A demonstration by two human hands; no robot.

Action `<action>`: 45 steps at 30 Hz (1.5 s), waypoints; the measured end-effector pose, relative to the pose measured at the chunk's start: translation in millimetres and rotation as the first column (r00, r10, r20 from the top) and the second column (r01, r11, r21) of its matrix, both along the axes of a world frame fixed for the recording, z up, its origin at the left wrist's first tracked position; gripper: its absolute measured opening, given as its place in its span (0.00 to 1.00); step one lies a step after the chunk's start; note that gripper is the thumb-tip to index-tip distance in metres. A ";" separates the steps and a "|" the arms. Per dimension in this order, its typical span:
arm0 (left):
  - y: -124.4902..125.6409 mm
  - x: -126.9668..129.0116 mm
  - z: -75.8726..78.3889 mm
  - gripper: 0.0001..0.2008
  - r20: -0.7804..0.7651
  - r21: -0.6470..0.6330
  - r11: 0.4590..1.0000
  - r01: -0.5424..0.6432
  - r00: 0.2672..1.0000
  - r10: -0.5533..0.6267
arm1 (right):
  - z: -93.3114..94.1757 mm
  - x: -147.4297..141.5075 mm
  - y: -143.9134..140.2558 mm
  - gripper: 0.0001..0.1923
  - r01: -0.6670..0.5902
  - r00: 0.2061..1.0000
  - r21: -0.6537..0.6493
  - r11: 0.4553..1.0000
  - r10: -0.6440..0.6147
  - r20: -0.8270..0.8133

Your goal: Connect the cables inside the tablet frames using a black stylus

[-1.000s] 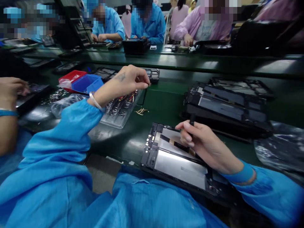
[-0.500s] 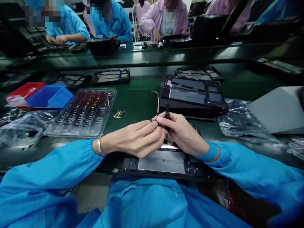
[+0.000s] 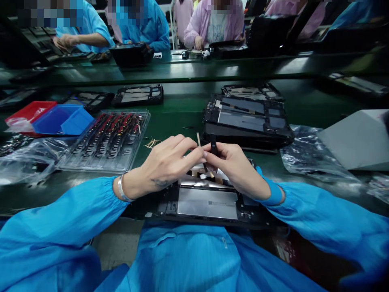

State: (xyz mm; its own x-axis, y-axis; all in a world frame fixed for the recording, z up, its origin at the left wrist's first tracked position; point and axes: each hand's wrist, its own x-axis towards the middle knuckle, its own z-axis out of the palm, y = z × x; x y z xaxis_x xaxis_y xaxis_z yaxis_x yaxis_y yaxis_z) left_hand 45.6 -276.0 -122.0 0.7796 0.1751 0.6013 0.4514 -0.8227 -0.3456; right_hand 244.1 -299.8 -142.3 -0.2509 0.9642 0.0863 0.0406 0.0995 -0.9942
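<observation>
My left hand is closed in a pinch, its fingertips meeting those of my right hand. A thin beige strip sticks up from between the fingertips; which hand grips it is hard to make out. My right hand is closed around black tweezers, their broad end pointing up and their tips partly hidden. Below both hands lies an opened tablet with a silver battery facing up. Small pale and gold-coloured pieces show under the fingers, too small to name.
A clear tray of circuit boards stands left, beside blue and red bins. Loose beige strips lie near the tray. Stacked opened tablets, plastic bags and a grey box are right. Co-workers sit opposite.
My left hand has risen slightly and turned, uncovering more of the tablet beneath. The beige strip now leans slightly left. My right hand keeps the tweezers in nearly the same place.
</observation>
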 end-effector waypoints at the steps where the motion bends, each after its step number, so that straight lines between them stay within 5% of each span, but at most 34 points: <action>1: -0.5 0.0 0.3 0.09 -0.004 -0.011 1.000 -0.011 1.000 0.011 | 0.3 -0.5 -0.6 0.09 -0.005 1.000 -0.012 1.000 0.005 -0.004; 8: -10.2 1.2 6.8 0.11 -0.101 -0.009 0.991 -0.136 0.986 0.135 | -0.6 -1.4 -3.4 0.08 0.010 0.999 0.037 0.999 -0.011 0.039; 15: -19.9 14.4 7.9 0.13 -0.149 0.260 0.945 -0.198 0.959 0.241 | -3.0 -1.4 -2.8 0.09 -0.010 0.978 0.152 0.988 -0.022 0.206; 19: -19.3 18.3 5.4 0.12 -0.147 0.299 0.935 -0.190 0.959 0.241 | -5.7 -2.0 -1.1 0.10 -0.008 0.977 0.178 0.984 -0.030 0.210; 24: 1.3 -13.8 10.4 0.10 -0.144 0.042 0.957 -0.286 0.946 0.289 | -7.4 1.0 0.3 0.07 -0.005 0.970 0.120 0.993 -0.025 0.242; 28: 35.1 -62.6 2.7 0.09 -0.159 -0.272 0.838 -0.473 0.881 0.446 | -7.3 3.0 0.6 0.10 0.047 0.983 -0.020 0.999 -0.042 0.181; 33: 66.3 -102.9 -19.2 0.16 -0.400 -0.413 0.667 -0.620 0.782 0.478 | -2.5 1.9 -0.6 0.09 0.069 0.991 -0.086 0.994 -0.059 0.116; 38: 62.2 -106.2 -12.9 0.29 -0.485 -0.482 0.636 -0.603 0.788 0.379 | -2.2 0.4 -1.8 0.09 0.077 0.996 -0.107 0.991 -0.072 0.052; 45: 65.2 -98.3 -14.0 0.14 -0.324 -0.584 0.642 -0.496 0.868 0.376 | -7.5 0.3 -0.8 0.08 0.058 0.998 -0.149 0.987 -0.058 0.008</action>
State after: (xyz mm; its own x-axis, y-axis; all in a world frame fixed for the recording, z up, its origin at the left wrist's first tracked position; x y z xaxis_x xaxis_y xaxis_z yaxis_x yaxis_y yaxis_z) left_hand -52.7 -210.8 -136.0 0.5828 0.8073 0.0929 0.8041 -0.5894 0.0773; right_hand 244.4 -300.5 -149.8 -0.1943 0.9791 -0.0600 0.0458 -0.0521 -0.9976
